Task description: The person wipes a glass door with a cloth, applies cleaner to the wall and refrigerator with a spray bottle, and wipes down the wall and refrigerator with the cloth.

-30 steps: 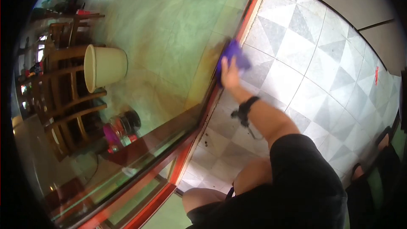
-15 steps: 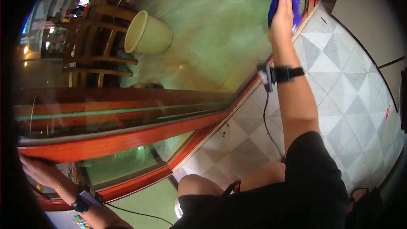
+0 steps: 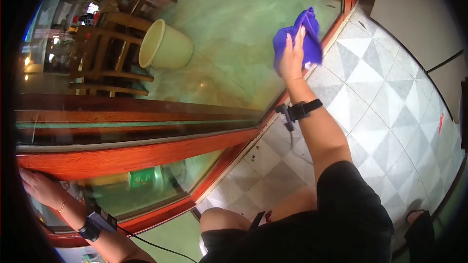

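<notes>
Fingers spread over a purple cloth [image 3: 310,36], my right hand [image 3: 293,58] presses it against the glass pane [image 3: 229,44] near its red frame. The cloth bunches up around the fingers and thumb. At the far lower left, my left hand [image 3: 43,188] rests against the red wooden rail [image 3: 141,158]; its fingertips are partly lost in the dark image edge. Both wrists wear black straps with small devices and cables.
Through the glass show a cream bucket [image 3: 166,45] and wooden chairs [image 3: 109,53]. Grey and white tiles [image 3: 375,97] cover the floor at right. Part of another person, in dark clothing [image 3: 420,236], is at the lower right.
My right hand went up along the glass with the cloth, then came back down and left. My left hand has come into view on the rail and stays there.
</notes>
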### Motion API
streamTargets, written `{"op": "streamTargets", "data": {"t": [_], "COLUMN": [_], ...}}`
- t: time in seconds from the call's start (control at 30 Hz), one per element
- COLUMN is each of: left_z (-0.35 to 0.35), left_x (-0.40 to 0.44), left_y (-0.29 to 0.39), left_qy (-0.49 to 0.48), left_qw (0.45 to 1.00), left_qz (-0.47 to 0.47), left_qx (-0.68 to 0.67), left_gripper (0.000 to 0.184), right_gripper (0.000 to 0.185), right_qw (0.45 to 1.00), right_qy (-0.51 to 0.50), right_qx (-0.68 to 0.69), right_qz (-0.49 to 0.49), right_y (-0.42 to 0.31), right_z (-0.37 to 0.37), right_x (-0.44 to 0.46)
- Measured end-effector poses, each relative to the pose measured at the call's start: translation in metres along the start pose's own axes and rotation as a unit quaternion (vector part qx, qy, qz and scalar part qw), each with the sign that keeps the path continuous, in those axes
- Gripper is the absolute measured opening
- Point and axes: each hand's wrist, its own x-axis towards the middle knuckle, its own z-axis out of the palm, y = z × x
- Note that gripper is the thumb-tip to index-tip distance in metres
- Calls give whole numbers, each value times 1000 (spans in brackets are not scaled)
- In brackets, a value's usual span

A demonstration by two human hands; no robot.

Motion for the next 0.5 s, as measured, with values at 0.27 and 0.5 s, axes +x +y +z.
{"op": "streamTargets", "data": {"t": [0.27, 0.5], "left_z": [72, 131], "left_x": [-7, -7], "left_y": [11, 22], "left_qy": [40, 101], "left_qw": [993, 975], "left_qz": [15, -12], "left_qx": [-107, -198], "left_gripper": [63, 65], "right_gripper": [52, 51], "right_qw": [990, 986], "right_qy": [-112, 165], "right_qx": [-20, -34], "right_qz": [-80, -2], "right_y": [-31, -9], "right_z": [4, 21], "right_x": [-64, 123]}}
